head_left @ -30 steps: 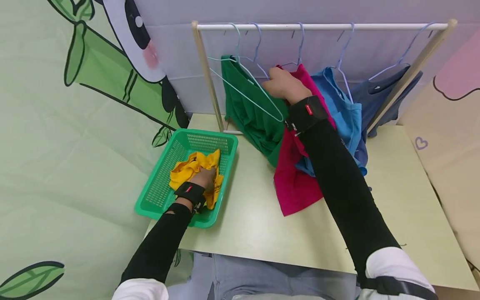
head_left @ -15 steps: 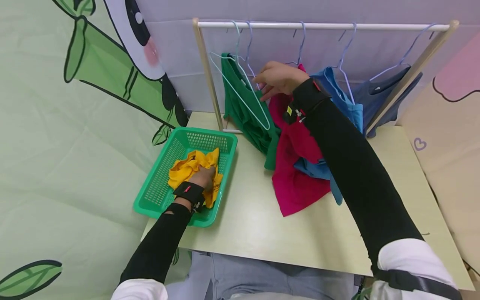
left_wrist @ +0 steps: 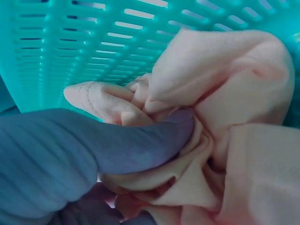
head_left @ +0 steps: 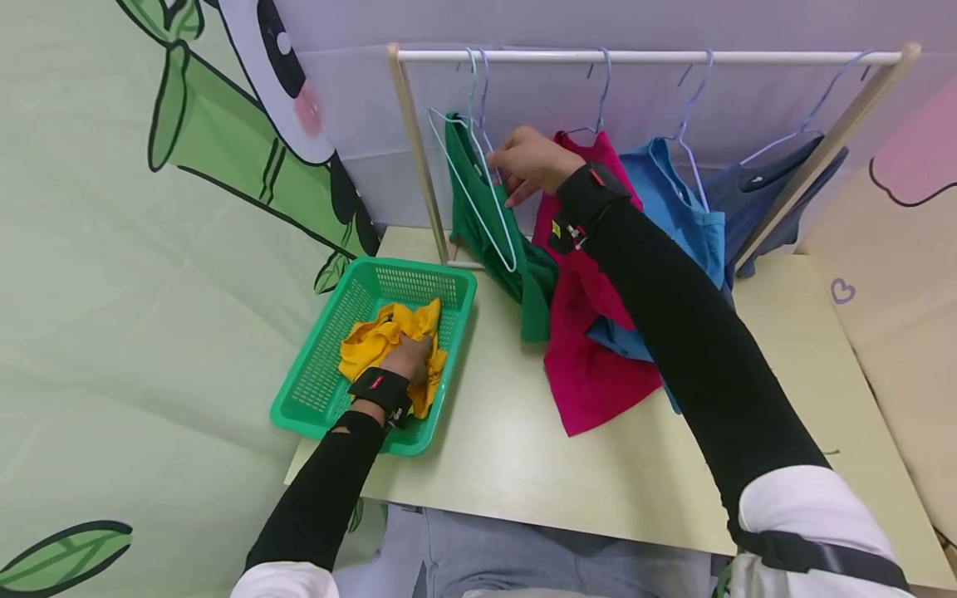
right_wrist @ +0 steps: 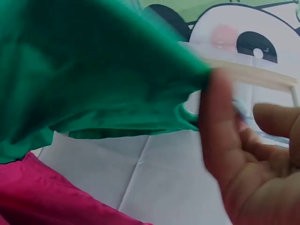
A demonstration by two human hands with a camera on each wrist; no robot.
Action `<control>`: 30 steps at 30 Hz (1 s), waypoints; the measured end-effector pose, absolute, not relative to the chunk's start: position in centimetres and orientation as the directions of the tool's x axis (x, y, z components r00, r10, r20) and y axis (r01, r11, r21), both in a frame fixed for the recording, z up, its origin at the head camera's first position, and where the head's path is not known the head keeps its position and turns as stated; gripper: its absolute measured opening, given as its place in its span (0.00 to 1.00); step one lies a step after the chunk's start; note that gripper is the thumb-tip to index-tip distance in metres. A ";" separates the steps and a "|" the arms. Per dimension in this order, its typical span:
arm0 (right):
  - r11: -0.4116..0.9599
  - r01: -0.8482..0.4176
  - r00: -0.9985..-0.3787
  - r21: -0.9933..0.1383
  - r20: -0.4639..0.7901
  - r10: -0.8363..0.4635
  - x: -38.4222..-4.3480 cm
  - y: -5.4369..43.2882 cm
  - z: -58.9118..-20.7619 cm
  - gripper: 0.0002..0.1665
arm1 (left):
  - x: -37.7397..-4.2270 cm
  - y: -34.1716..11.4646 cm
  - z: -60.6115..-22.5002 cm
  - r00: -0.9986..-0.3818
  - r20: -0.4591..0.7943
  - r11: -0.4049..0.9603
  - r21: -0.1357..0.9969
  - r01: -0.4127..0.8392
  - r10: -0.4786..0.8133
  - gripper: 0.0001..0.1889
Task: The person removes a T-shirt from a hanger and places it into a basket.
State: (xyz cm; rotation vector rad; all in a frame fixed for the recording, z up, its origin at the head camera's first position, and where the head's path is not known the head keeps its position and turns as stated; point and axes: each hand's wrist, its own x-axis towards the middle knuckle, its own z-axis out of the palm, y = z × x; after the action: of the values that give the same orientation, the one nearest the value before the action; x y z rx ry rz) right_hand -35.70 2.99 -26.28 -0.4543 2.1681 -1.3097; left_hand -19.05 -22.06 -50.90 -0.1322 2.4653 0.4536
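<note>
My left hand (head_left: 407, 359) grips a yellow garment (head_left: 374, 336) inside the green basket (head_left: 404, 262); in the left wrist view the thumb presses into its folds and the cloth looks pale. My right hand (head_left: 532, 159) is raised at the rack, beside a green garment (head_left: 537, 278) on a lavender hanger (head_left: 484, 95). In the right wrist view the index finger is at that garment's edge (right_wrist: 187, 79), with the thumb apart from it. A bare teal hanger (head_left: 473, 83) hangs in front of the green garment.
The rack's white rail (head_left: 650, 56) also carries a magenta garment (head_left: 598, 390), a light blue one (head_left: 665, 187) and a dark blue one (head_left: 758, 195) toward the right. The rack stands at the back of a pale table (head_left: 523, 465); the basket sits at its left edge.
My right hand has moved left, off the magenta garment's top. The green garment's hanger has slid left along the rail beside the teal hanger, which has turned. The left hand stays put.
</note>
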 end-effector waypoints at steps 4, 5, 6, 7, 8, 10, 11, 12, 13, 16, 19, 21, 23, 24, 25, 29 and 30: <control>0.390 -0.041 -0.811 -0.920 -0.198 -0.551 -35.8 3.4 -27.0 0.20 | -19.0 -21.9 -51.2 -0.797 -0.604 0.935 0.290 -0.203 0.014 0.44; 0.371 -0.047 -0.816 -0.928 -0.178 -0.549 -35.7 3.6 -26.9 0.19 | -19.0 -21.9 -51.3 -0.797 -0.604 0.937 0.287 -0.198 0.017 0.44; 0.353 -0.057 -0.821 -0.934 -0.158 -0.549 -35.6 3.7 -26.8 0.19 | -19.0 -21.9 -51.3 -0.797 -0.604 0.938 0.286 -0.196 0.017 0.44; 0.336 -0.062 -0.826 -0.940 -0.140 -0.546 -35.5 3.9 -26.6 0.18 | -19.0 -21.9 -51.3 -0.797 -0.604 0.936 0.289 -0.200 0.016 0.44; 0.323 -0.068 -0.832 -0.944 -0.125 -0.540 -35.4 4.1 -26.3 0.18 | -19.0 -21.9 -51.3 -0.797 -0.604 0.936 0.290 -0.202 0.015 0.44; 0.287 -0.064 -0.847 -0.956 -0.100 -0.522 -35.1 4.5 -25.6 0.18 | -19.1 -21.9 -51.2 -0.797 -0.603 0.935 0.290 -0.206 0.012 0.45; 0.268 -0.056 -0.856 -0.962 -0.092 -0.509 -34.9 4.7 -25.1 0.18 | -19.1 -22.0 -51.2 -0.798 -0.603 0.934 0.290 -0.208 0.010 0.45; 0.247 -0.047 -0.861 -0.968 -0.085 -0.501 -34.7 4.9 -24.7 0.18 | -19.1 -22.0 -51.2 -0.800 -0.601 0.935 0.288 -0.206 0.009 0.45; 0.223 -0.037 -0.867 -0.974 -0.079 -0.492 -34.4 5.2 -24.2 0.17 | -19.1 -21.9 -51.2 -0.802 -0.597 0.937 0.284 -0.201 0.009 0.45; 0.143 -0.013 -0.876 -0.990 -0.057 -0.478 -33.4 6.4 -22.9 0.17 | -18.8 -22.0 -51.3 -0.815 -0.579 0.944 0.278 -0.175 0.019 0.42; 0.060 -0.006 -0.878 -0.998 -0.024 -0.479 -32.2 7.3 -21.7 0.17 | -18.5 -22.2 -51.2 -0.828 -0.558 0.943 0.299 -0.148 0.047 0.38; 0.003 -0.011 -0.878 -1.000 0.008 -0.479 -31.1 7.8 -20.9 0.16 | -18.7 -22.9 -51.6 -0.819 -0.569 0.936 0.325 -0.138 0.077 0.39; -0.065 -0.022 -0.876 -0.998 0.051 -0.480 -30.0 8.2 -20.2 0.15 | -19.0 -23.5 -51.0 -0.798 -0.592 0.932 0.340 -0.123 0.110 0.38; -0.098 -0.032 -0.874 -0.995 0.075 -0.479 -29.4 8.4 -19.9 0.14 | -19.2 -23.8 -50.6 -0.791 -0.598 0.931 0.348 -0.115 0.126 0.39; -0.126 -0.044 -0.871 -0.991 0.100 -0.480 -28.8 8.6 -19.6 0.14 | -19.4 -24.1 -50.1 -0.783 -0.606 0.929 0.354 -0.106 0.141 0.39; -0.197 -0.093 -0.854 -0.976 0.180 -0.488 -26.5 9.6 -18.8 0.14 | -19.8 -24.4 -47.2 -0.812 -0.568 0.914 0.387 -0.122 0.132 0.40; -0.202 -0.107 -0.849 -0.974 0.195 -0.490 -26.0 9.8 -18.6 0.15 | -19.8 -24.4 -46.4 -0.847 -0.521 0.907 0.401 -0.132 0.107 0.39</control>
State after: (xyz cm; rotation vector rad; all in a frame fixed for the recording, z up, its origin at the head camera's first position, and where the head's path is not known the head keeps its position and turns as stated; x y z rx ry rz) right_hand -25.98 9.75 -18.65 -0.7022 1.7963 -2.1399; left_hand -19.75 -24.40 -46.44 -0.0184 2.5144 0.5800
